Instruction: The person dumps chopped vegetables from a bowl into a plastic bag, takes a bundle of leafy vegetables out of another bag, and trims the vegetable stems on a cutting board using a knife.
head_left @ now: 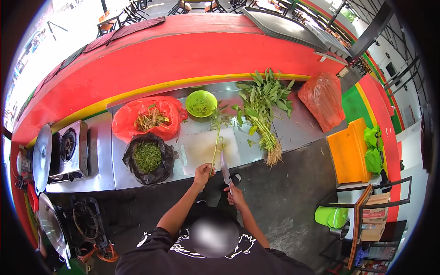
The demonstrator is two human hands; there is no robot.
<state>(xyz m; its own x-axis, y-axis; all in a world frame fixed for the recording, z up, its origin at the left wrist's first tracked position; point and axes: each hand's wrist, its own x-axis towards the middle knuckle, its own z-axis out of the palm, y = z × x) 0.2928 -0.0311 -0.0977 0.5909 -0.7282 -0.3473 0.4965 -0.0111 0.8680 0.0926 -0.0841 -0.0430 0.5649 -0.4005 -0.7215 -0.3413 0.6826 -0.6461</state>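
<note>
My left hand (pixel 204 174) is closed around the lower end of a green leafy stem (pixel 217 144), which stretches away over the white cutting board (pixel 192 149). In my right hand (pixel 235 195) is a kitchen knife (pixel 225 168), its fingers wrapped round the handle and its blade pointing away from me near the board's front edge. Right of the board lies a large bunch of leafy greens (pixel 261 110) with pale roots toward me. A green bowl (pixel 201 103) holding some leaf bits stands behind the board.
Left of the board are a red plastic bag (pixel 123 120) with stem scraps and a black bag (pixel 133 160) of chopped greens. Farther left is a gas stove (pixel 81 151). A filled red bag (pixel 323 101) and an orange container (pixel 348 153) are at right.
</note>
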